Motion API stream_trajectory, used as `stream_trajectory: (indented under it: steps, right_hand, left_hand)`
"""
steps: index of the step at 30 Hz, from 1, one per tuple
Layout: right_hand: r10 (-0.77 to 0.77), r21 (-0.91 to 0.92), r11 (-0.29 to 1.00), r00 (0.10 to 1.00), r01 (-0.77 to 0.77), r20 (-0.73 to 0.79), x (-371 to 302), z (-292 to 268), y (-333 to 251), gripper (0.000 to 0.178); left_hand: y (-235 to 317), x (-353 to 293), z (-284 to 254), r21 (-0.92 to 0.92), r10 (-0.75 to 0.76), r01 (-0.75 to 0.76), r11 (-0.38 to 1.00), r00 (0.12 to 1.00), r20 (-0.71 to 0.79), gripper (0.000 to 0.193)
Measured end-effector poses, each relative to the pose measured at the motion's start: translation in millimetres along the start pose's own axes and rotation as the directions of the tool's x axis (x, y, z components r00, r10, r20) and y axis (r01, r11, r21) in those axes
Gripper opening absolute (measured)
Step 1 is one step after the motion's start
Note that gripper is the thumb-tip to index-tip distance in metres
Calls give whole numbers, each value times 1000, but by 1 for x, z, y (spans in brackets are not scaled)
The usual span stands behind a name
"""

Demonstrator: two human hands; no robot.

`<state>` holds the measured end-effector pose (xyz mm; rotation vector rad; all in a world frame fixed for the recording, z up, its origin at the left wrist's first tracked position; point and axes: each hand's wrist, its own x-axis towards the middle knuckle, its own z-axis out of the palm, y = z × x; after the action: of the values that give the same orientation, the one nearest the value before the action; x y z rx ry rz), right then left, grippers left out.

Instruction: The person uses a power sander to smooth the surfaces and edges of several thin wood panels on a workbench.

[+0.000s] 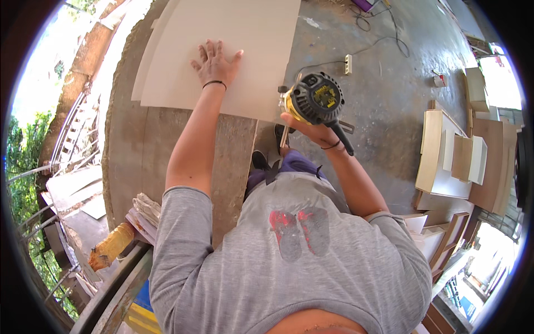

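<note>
A: Where is the trimmer (316, 99) relative to the panel (233, 53)?

B: It sits at the panel's right near corner, on the edge. The right hand (311, 129) grips it from below, fingers closed around the yellow body; the black motor cap faces the camera.

A: And the left hand (216, 64)?

B: It lies flat on the panel, fingers spread wide, pressing down, holding nothing. It is left of the tool and apart from it.

A: How does the panel lie?

B: Its long axis runs away from the person, across the table (167, 145). The right edge overhangs toward the floor (384, 111).

A: Which hand is nearer the edge?

B: The right. The cord (378, 42) trails away over the floor to a socket strip (349, 64).
</note>
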<state>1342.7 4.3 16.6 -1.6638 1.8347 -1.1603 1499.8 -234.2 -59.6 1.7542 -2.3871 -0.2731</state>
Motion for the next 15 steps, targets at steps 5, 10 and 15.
stream_trajectory:
  steps: [5,10,15]
  right_hand:
    - [-13,38,999,999,14,-34,10,12,-5,33]
    - [-63,12,998,998,64,-27,12,25,-2,35]
    - [-171,-77,983,983,165,-72,19,26,4,35]
  left_hand:
    - [5,-2,3,37,22,-20,999,999,-34,83]
    - [3,-6,1,40,3,-1,999,1000,-31,81]
    - [6,-4,0,44,13,-12,999,999,-42,81]
